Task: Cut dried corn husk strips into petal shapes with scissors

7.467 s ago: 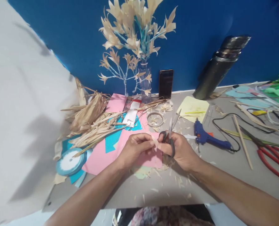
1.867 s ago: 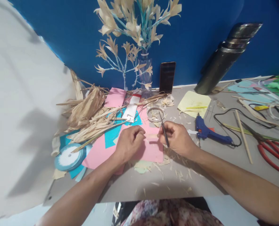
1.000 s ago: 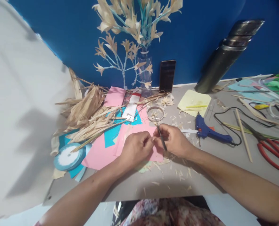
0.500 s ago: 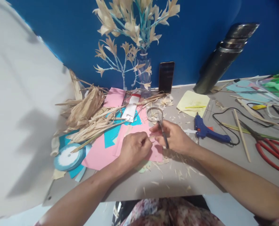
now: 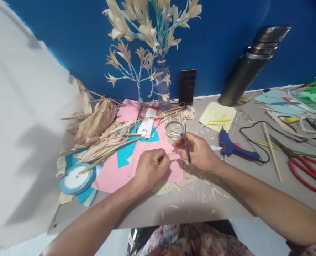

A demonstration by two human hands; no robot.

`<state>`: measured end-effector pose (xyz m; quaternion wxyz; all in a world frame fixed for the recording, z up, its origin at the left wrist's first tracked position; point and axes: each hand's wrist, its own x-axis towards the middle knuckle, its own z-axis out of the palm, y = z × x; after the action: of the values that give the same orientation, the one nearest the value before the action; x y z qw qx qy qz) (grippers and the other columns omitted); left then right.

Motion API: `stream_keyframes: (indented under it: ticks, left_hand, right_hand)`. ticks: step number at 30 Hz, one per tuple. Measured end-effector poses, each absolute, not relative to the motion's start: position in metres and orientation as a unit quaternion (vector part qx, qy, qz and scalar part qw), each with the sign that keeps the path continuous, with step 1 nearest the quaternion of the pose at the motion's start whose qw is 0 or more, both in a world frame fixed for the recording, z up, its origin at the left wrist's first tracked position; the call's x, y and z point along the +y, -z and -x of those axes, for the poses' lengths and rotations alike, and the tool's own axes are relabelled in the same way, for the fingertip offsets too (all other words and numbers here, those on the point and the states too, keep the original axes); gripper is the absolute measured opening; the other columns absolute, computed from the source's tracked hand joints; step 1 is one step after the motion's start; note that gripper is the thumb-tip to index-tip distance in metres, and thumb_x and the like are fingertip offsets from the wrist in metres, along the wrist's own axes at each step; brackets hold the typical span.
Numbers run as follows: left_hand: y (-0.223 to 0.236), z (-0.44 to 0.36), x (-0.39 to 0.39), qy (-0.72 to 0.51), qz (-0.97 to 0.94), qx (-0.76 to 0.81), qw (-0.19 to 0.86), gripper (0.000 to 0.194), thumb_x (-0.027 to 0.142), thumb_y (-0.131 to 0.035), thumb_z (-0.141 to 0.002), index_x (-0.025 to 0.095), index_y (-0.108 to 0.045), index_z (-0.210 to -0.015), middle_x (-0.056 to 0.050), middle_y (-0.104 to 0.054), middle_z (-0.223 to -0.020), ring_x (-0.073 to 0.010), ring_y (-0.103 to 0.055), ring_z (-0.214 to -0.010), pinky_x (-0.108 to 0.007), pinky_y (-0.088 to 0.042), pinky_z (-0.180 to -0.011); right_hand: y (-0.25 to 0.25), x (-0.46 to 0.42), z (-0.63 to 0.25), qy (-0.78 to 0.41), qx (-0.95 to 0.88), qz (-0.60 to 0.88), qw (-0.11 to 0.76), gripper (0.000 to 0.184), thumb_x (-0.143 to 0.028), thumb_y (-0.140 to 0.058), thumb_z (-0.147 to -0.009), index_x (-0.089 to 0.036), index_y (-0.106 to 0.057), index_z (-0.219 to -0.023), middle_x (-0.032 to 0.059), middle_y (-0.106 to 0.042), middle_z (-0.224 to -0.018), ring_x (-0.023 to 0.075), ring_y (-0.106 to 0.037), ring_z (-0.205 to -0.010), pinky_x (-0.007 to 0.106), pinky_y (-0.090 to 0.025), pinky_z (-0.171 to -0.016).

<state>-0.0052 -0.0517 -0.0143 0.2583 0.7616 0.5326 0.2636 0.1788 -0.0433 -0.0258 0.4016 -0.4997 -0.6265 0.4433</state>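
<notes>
My left hand (image 5: 151, 168) is closed in a pinch on a small pale strip of dried husk (image 5: 171, 155) above the pink paper (image 5: 112, 174). My right hand (image 5: 198, 151) is closed round small black-handled scissors (image 5: 186, 145), whose blades point away toward a clear tape ring (image 5: 174, 128). The fingertips of both hands almost meet over the strip. Pale husk clippings (image 5: 200, 193) lie scattered on the grey table (image 5: 240, 185) in front of my hands.
A heap of dried husk (image 5: 99, 129) and a blue ribbon spool (image 5: 75, 179) lie left. A blue glue gun (image 5: 234, 151), wooden stick (image 5: 272, 151) and red-handled shears (image 5: 309, 170) lie right. At the back stand a vase of husk flowers (image 5: 162, 85), a phone (image 5: 187, 87) and a dark flask (image 5: 250, 67).
The scissors, held open and upright 7.5 s ago, now lie shut along my right fingers. In the last second both hands stayed close together, shifting slightly over the pink paper.
</notes>
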Motion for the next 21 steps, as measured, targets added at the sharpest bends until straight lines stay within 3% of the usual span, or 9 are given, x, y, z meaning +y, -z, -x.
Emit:
stream_keyframes:
  ticks: [8, 15, 21]
  left_hand:
    - [0.018, 0.004, -0.053, -0.280, -0.781, 0.507, 0.232, 0.028, 0.018, -0.047, -0.078, 0.018, -0.041, -0.050, 0.005, -0.037, -0.048, -0.0083, -0.035, -0.047, -0.025, -0.024, -0.052]
    - [0.015, 0.006, -0.052, -0.284, -0.780, 0.511, 0.224, 0.026, 0.018, -0.046, -0.079, 0.018, -0.045, -0.052, 0.003, -0.043, -0.050, -0.0091, -0.038, -0.048, -0.025, -0.027, -0.053]
    - [0.020, 0.003, -0.054, -0.281, -0.807, 0.482, 0.191, 0.029, 0.018, -0.047, -0.081, 0.017, -0.045, -0.052, 0.003, -0.043, -0.050, -0.0091, -0.039, -0.049, -0.025, -0.027, -0.054]
  right_hand:
    - [0.028, -0.042, -0.178, -0.336, -0.686, 0.551, 0.335, 0.011, -0.014, -0.063, -0.068, -0.021, -0.058, -0.076, -0.0009, -0.066, -0.072, 0.0155, -0.058, -0.064, 0.025, -0.042, -0.059]
    - [0.021, -0.043, -0.178, -0.499, -0.613, 0.461, 0.404, 0.020, -0.013, -0.063, -0.065, -0.019, -0.058, -0.084, 0.0026, -0.068, -0.083, 0.0167, -0.064, -0.074, 0.026, -0.050, -0.066]
    - [0.025, -0.047, -0.172, -0.434, -0.639, 0.505, 0.386, 0.011, -0.017, -0.062, -0.067, -0.019, -0.058, -0.076, -0.0015, -0.062, -0.069, 0.0140, -0.057, -0.063, 0.023, -0.045, -0.057]
